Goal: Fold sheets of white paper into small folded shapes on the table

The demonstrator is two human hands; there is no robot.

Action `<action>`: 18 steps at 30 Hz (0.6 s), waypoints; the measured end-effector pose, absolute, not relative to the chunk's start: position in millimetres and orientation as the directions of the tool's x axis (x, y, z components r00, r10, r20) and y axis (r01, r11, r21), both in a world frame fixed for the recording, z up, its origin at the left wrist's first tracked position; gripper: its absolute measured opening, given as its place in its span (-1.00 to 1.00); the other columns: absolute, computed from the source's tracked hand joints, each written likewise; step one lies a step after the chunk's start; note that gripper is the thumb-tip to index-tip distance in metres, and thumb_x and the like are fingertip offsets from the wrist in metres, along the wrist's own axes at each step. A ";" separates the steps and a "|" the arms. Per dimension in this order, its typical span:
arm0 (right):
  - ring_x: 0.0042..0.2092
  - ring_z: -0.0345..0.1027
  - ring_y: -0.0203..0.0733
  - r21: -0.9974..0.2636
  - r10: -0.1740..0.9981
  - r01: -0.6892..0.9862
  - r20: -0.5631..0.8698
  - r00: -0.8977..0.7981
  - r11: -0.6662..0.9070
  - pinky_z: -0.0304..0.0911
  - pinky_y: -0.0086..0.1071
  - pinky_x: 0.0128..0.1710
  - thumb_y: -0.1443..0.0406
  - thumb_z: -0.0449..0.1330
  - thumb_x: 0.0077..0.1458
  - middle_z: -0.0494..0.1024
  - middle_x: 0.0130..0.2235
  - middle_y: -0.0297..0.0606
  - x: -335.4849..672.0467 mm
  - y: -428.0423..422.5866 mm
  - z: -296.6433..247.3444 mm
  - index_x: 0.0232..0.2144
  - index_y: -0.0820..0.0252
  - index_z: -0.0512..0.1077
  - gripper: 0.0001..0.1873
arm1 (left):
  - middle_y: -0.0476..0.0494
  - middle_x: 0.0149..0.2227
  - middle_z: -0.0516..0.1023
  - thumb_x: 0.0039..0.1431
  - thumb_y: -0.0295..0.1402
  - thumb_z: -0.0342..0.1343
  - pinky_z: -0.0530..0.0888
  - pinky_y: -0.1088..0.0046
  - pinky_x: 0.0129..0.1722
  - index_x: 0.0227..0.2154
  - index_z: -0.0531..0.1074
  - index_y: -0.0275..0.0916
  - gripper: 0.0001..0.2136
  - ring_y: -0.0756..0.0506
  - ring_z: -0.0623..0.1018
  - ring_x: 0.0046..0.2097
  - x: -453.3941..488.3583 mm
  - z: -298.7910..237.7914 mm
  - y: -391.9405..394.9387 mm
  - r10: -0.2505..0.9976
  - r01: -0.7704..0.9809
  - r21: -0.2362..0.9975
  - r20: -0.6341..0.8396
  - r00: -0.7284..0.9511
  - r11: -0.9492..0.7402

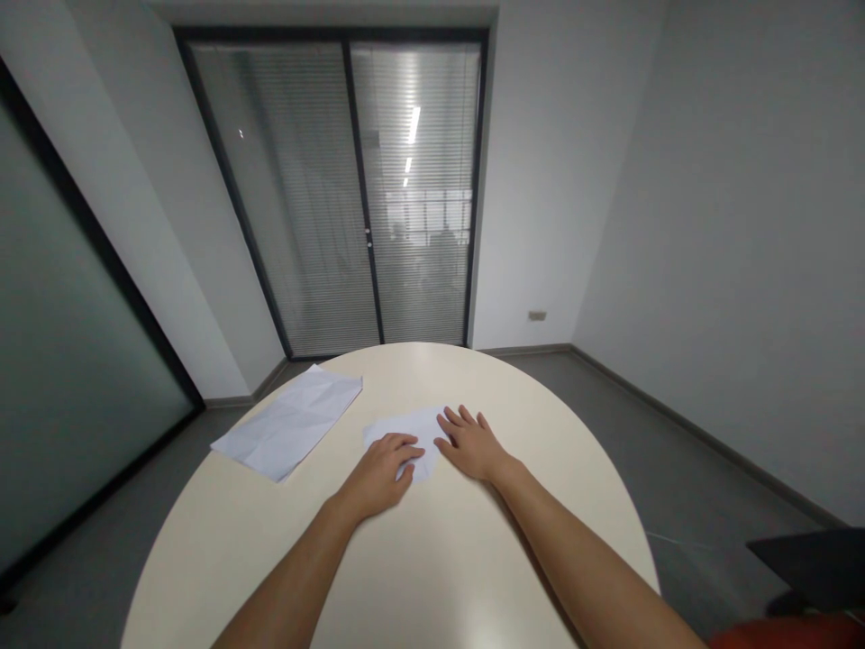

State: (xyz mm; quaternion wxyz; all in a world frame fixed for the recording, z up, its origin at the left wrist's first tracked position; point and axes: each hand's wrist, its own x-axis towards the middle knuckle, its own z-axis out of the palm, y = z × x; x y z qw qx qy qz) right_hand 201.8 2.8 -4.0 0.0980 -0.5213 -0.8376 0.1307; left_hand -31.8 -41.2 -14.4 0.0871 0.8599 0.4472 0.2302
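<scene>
A small piece of white paper (405, 424), seemingly folded, lies flat on the round cream table (432, 559). My left hand (382, 473) rests over its lower left part, fingers apart and pointing right. On the paper's right edge, the fingertips of my right hand (473, 444) lie spread out. Both hands are open, and neither grips the sheet. Part of the paper is hidden under the left hand.
Larger creased white sheets (290, 424) lie near the table's left edge. Beyond the table stands a glass door with blinds (419, 198). A dark flat object (817, 563) and something red (790, 631) show at the lower right.
</scene>
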 end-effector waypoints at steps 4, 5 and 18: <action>0.47 -0.28 0.20 -0.315 0.861 0.806 0.082 -0.503 0.501 -0.32 0.24 0.38 0.05 -0.10 0.39 0.00 0.46 -0.08 194.6 -0.8 -6.3 0.39 0.19 0.15 -0.36 | -0.17 0.22 0.47 0.28 -0.45 0.02 0.34 0.15 0.29 0.09 0.51 -0.11 -0.63 -0.16 0.42 0.25 -31.5 -18.1 -40.5 0.802 0.718 0.361 0.324 0.502 -0.595; 0.47 -0.27 0.19 -0.332 0.845 0.787 0.067 -0.530 0.520 -0.31 0.23 0.38 0.04 -0.12 0.40 0.00 0.46 -0.08 192.7 -1.9 -7.0 0.40 0.19 0.12 -0.35 | -0.16 0.22 0.46 0.28 -0.45 0.02 0.33 0.15 0.30 0.10 0.50 -0.10 -0.62 -0.16 0.41 0.25 -31.4 -18.4 -40.2 0.802 0.718 0.361 0.320 0.504 -0.595; 0.47 -0.23 0.14 -0.333 0.865 0.814 0.012 -0.502 0.477 -0.29 0.25 0.37 0.12 -0.17 0.42 0.01 0.45 -0.07 196.1 2.3 -9.1 0.41 0.18 0.09 -0.39 | -0.14 0.30 0.40 0.31 -0.39 0.01 0.28 0.08 0.36 0.17 0.44 -0.13 -0.60 -0.18 0.35 0.33 -35.1 -25.0 -37.6 0.814 0.736 0.351 0.295 0.500 -0.579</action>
